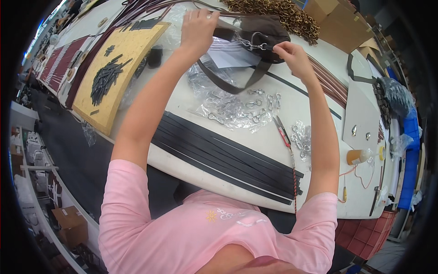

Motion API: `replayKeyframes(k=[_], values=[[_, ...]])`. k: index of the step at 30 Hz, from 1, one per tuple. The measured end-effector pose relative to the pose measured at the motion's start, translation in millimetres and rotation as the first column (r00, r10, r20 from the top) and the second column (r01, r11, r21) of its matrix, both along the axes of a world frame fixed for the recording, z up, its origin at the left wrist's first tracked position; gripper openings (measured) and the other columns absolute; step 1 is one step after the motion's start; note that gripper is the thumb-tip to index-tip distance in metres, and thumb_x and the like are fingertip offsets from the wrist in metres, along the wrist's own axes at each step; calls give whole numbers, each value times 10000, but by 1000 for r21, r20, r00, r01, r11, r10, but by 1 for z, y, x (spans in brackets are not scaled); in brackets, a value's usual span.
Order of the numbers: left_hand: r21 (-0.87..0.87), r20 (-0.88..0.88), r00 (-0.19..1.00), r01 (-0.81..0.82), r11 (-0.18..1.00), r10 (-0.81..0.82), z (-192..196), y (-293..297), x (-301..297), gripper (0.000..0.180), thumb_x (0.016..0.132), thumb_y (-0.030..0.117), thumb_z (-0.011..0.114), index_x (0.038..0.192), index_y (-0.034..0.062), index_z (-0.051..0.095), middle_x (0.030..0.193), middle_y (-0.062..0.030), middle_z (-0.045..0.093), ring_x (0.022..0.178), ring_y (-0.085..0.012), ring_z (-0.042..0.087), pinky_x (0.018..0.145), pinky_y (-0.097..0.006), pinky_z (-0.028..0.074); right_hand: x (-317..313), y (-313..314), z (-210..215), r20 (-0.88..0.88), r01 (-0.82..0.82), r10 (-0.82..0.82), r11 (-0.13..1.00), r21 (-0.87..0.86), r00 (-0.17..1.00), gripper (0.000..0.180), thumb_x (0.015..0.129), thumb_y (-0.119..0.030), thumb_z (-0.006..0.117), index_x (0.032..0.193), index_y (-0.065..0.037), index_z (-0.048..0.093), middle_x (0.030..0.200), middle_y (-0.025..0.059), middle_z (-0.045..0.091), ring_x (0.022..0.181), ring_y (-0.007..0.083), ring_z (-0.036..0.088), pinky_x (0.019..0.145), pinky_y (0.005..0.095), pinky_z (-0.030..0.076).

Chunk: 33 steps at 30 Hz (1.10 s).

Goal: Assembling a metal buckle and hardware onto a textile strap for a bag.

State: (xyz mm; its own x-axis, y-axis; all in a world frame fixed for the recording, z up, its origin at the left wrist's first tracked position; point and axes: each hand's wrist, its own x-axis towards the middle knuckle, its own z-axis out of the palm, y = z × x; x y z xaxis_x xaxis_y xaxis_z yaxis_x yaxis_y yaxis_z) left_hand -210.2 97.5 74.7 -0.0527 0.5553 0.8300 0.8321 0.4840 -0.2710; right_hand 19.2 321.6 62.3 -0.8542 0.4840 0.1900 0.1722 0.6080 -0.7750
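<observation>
A dark brown bag point(269, 28) lies at the far middle of the table, its strap point(232, 86) looping toward me. A silver metal chain with clasps point(250, 44) lies across the bag's near side. My right hand point(293, 59) is pinched at the bag's right edge, close to the chain's end; what its fingertips hold is too small to tell. Left of the bag, my left hand point(199, 31) is raised with its fingers bent together; what they grip is hidden. White paper point(233, 57) lies between the hands, under the chain.
Silver snap hooks point(253, 104) lie on plastic in the middle, beside red-handled scissors point(284, 132) on a cord. Long black strips point(219, 157) lie nearest me. A yellow board point(91, 75) with black pieces is left; brass chains point(283, 16) and a cardboard box point(340, 27) stand far right.
</observation>
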Motion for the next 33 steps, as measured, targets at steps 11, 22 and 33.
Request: replayKeyframes(k=[11,22,33], values=[[667,557,-746,142,731,-364,-115,6,136,313,1099,222,503,1314,33,629,1269,-102,673,1156,-178,648,1073,-335,466,53,-112,-68,-106,-30,-20,894,-448,994,394,974,-74,651,1348,48,632,1198,106,714,1156,184,642,1053,319,451],[681,425,-833,37,731,-354,-118,8,148,345,988,15,582,1331,-26,585,1235,-104,700,1143,-162,659,1025,-300,499,62,-116,-103,-9,137,-137,990,46,991,281,964,-92,674,1230,-4,682,1175,137,690,1060,294,682,955,365,503],[789,267,-881,-34,614,-392,-75,30,89,240,1054,164,545,1173,-23,637,1028,-81,708,1011,-184,688,982,-326,541,15,-46,-94,-107,83,-30,844,529,994,171,854,-30,664,1025,-28,663,1073,146,692,1055,392,636,921,479,483]])
